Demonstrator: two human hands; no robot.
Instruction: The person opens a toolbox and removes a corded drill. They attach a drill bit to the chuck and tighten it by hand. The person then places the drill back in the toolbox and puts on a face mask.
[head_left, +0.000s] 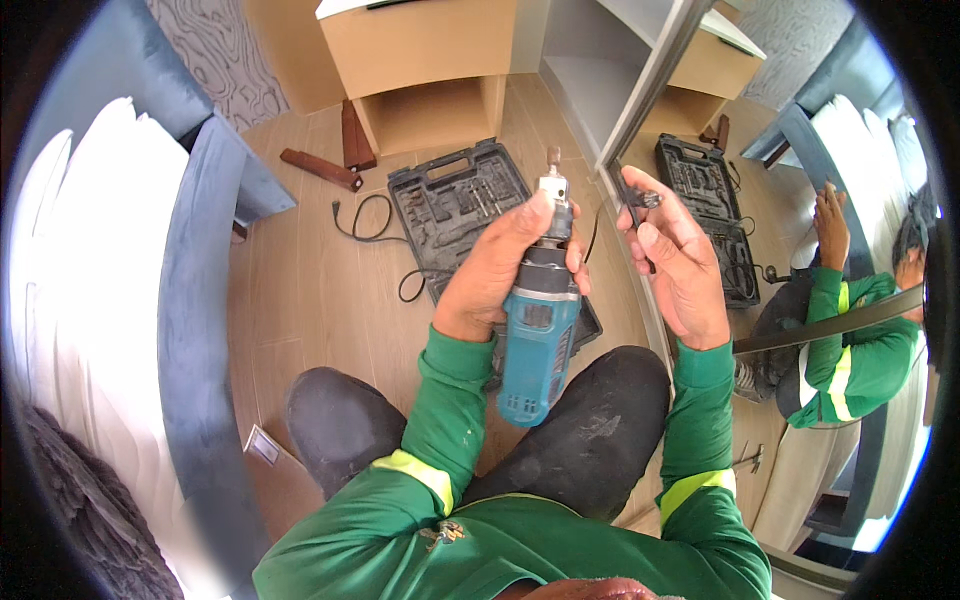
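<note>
My left hand (490,265) is wrapped round the front of a teal and black power drill (540,355), its chuck pointing away from me. A short brownish bit or socket (553,158) sticks out of the chuck. To the right, my right hand (690,270) holds a black chuck key (643,200) between thumb and fingers, its toothed metal end showing. The key is apart from the chuck. Beneath the drill, an open dark grey tool case (425,215) lies on the floor with several drill bits (485,198) in its moulded slots.
A mirrored door with a metal frame (655,80) stands close on my right, reflecting me and the room. On the left is a bed with a blue-grey frame (200,240). Ahead stands a tan cabinet (420,50), near dark brown wooden pieces (318,170). A black cord (372,238) loops beside the case.
</note>
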